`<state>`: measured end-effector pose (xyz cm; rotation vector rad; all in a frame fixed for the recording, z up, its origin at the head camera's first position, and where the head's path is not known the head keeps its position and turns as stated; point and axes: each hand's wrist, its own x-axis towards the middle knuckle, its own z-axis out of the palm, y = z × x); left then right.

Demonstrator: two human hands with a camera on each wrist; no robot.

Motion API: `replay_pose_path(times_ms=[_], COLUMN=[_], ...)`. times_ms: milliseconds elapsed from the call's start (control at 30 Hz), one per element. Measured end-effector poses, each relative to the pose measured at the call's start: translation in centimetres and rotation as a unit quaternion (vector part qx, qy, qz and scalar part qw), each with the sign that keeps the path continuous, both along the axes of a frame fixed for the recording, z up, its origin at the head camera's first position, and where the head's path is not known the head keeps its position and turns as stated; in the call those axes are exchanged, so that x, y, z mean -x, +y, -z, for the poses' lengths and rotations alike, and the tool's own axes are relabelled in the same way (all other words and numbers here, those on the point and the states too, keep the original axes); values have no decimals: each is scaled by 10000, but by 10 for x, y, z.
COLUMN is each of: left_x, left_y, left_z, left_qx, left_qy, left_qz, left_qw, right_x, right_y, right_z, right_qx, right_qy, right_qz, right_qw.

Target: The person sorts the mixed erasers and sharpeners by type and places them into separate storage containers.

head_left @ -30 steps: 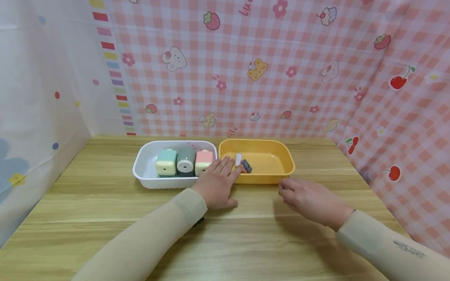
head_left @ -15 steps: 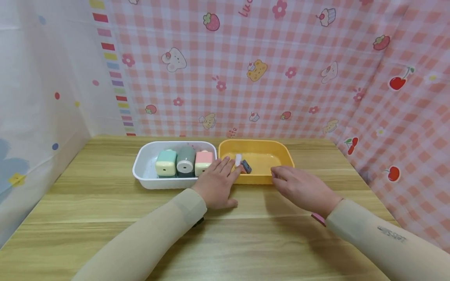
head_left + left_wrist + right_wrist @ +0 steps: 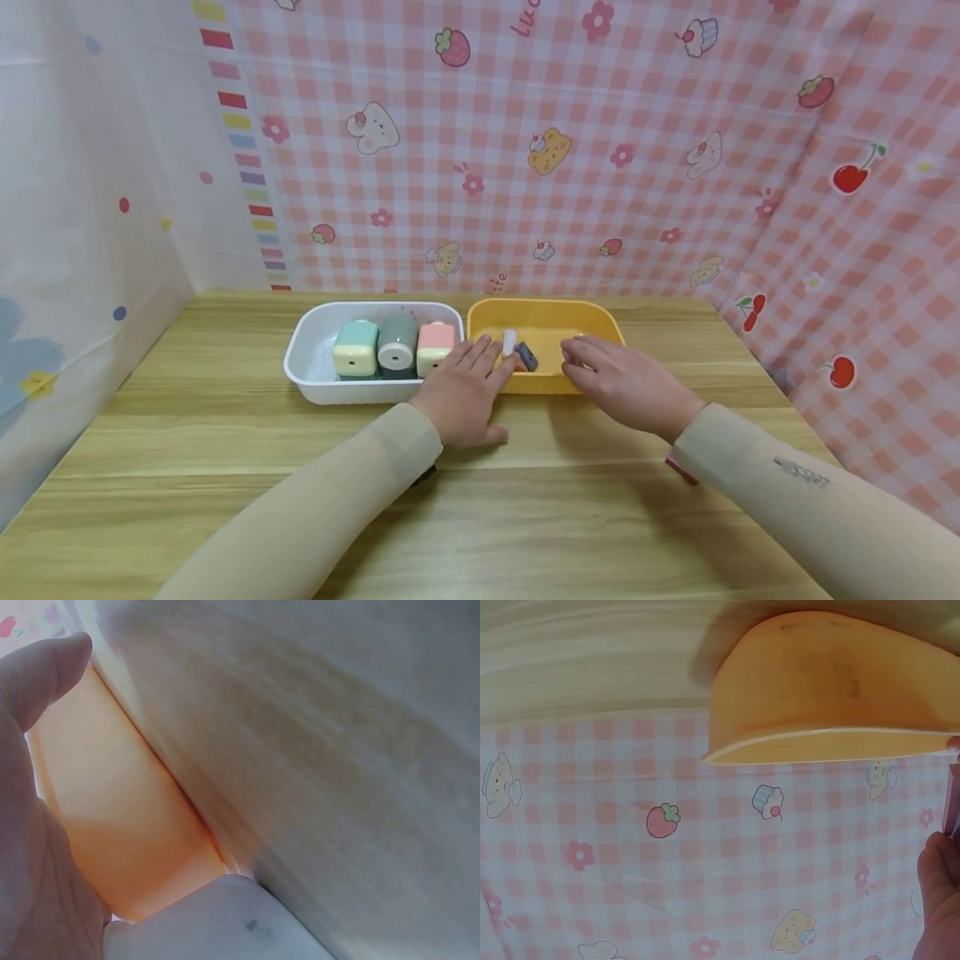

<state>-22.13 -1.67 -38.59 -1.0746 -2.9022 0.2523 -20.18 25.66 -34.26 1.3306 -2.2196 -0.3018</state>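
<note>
My left hand (image 3: 463, 392) lies with fingers spread across the adjoining rims of a white basin (image 3: 322, 390) and a yellow basin (image 3: 551, 383). In the white one sit boxy pencil sharpeners: teal and cream (image 3: 355, 348), grey and white (image 3: 397, 342), pink and cream (image 3: 436, 343). Small pieces lie at the yellow basin's left end: a white block (image 3: 509, 342), a dark grey block (image 3: 527, 357) and a reddish piece partly behind my fingertips. Over that basin's front right rim, my right hand (image 3: 630, 383) pinches a small pinkish-purple piece (image 3: 952, 799), mostly cut off in the right wrist view.
Both basins stand side by side on a wooden table (image 3: 525, 517), near its back edge. A checked cloth (image 3: 480, 208) hangs behind and on the right, and a white cloth (image 3: 90, 208) on the left. Something pink (image 3: 680, 468) shows beneath the right sleeve.
From beside the yellow basin's front right corner, my right hand has moved left and a little up, its fingers now over the basin. My left hand and the basins have hardly moved.
</note>
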Motion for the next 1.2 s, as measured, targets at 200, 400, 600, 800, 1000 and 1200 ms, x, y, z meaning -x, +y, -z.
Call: replay_pose_path(times_ms=[200,400,600,800,1000,1200], left_x=[1,-1,-2,-1,0,0], left_y=[0,0,0,0,0,0], left_z=[0,-1,-2,-1,-1,0], left_qx=[22,37,-21,-86,-37,-14], left_qy=[-9,-45,-86,-86,-84,-81], left_qz=[-15,-34,-11,-1,-13,-17], left_qw=[10000,10000,10000,9999,10000,10000], right_x=[9,19,26,33,41,50], right_y=[-2,-3,-7,-11,-14,-17], right_z=[-2,-1,-1,0,1,4], right_qx=[-80,-166,-232,-257,-369,-355], right_qy=[151,199,84,-47,-70,-145], right_qz=[-78,-159,-35,28,37,130], right_qw=[9998,9995,9997,9997,9993,9992])
